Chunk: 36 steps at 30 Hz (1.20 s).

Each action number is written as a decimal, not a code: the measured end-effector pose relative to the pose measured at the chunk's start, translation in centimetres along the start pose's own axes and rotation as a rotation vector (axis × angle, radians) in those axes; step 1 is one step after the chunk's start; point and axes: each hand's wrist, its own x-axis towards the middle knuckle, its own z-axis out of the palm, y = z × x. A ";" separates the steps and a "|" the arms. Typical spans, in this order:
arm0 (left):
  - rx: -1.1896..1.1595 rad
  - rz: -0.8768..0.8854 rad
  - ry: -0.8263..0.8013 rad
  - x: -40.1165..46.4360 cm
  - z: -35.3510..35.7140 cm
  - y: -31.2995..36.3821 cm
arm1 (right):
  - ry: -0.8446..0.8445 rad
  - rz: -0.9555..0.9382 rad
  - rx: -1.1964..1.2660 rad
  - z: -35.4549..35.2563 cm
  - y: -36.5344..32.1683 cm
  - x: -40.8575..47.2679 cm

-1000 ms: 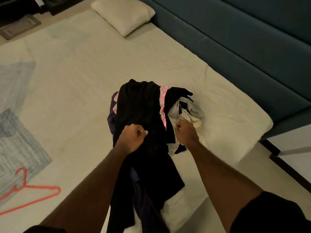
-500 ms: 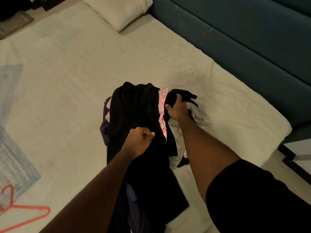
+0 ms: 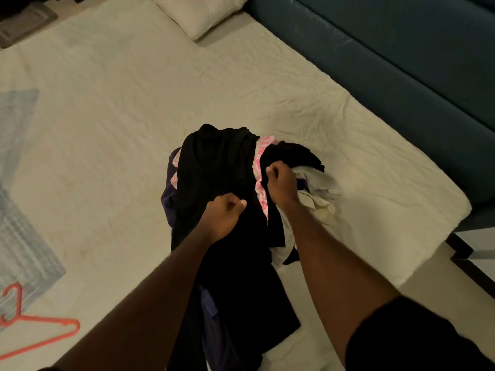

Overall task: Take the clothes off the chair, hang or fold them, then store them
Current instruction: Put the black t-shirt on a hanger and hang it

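The left hand (image 3: 223,216) is curled tight on the black garment (image 3: 219,172) at the centre of the clothes pile (image 3: 249,210); the right hand (image 3: 281,183) pinches black cloth at the pile's 2 o'clock side. The pile lies on the bed (image 3: 134,116), covered by a creased cream sheet. A pillow (image 3: 198,12) lies at 12 o'clock, a red hanger (image 3: 40,330) at 8 o'clock, and a teal headboard (image 3: 401,62) runs along 2 o'clock.
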 end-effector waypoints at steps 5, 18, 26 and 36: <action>-0.533 -0.163 0.098 -0.2 3.6 -0.2 | -0.349 -0.206 0.208 -1.0 1.1 -12.9; -0.200 -0.152 -0.241 -8.6 8.5 -6.2 | 0.084 0.903 1.095 -3.8 3.8 -20.1; -0.823 -0.314 -0.181 -12.7 5.6 -5.5 | -0.527 0.456 0.933 -6.6 1.8 -23.6; -0.985 -0.393 0.005 -17.3 5.4 -5.9 | -0.696 0.266 0.683 -7.5 0.7 -30.1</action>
